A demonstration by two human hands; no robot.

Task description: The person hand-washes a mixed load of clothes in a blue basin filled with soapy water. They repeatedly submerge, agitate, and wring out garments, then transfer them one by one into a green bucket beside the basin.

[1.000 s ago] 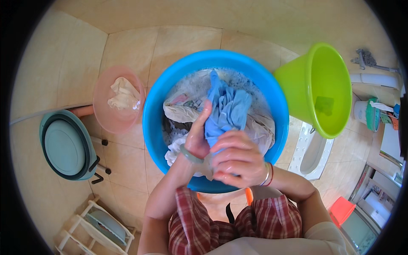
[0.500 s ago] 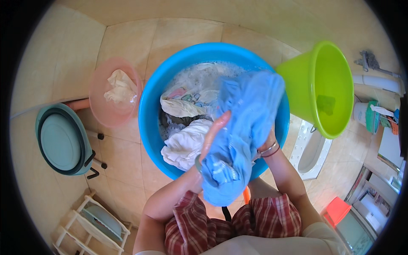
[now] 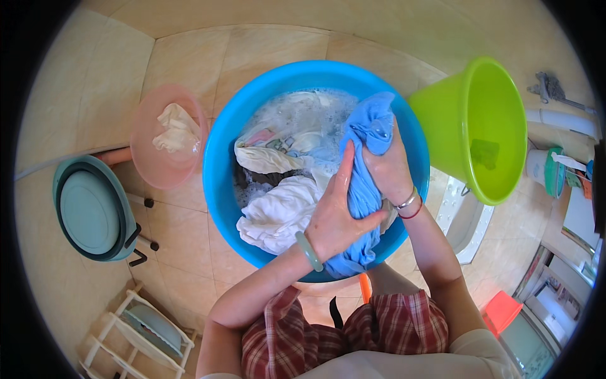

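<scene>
Both hands grip a wet blue cloth (image 3: 366, 189) at the blue basin's (image 3: 221, 145) right rim: left hand (image 3: 334, 218) clamped below, right hand (image 3: 390, 165) above. Suds and white laundry (image 3: 278, 211) fill the rest.

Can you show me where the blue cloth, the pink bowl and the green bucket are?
blue cloth (image 3: 371, 123), head view, on its bunched top.
pink bowl (image 3: 146, 165), head view, on its inner wall.
green bucket (image 3: 454, 114), head view, on its inner wall.
</scene>
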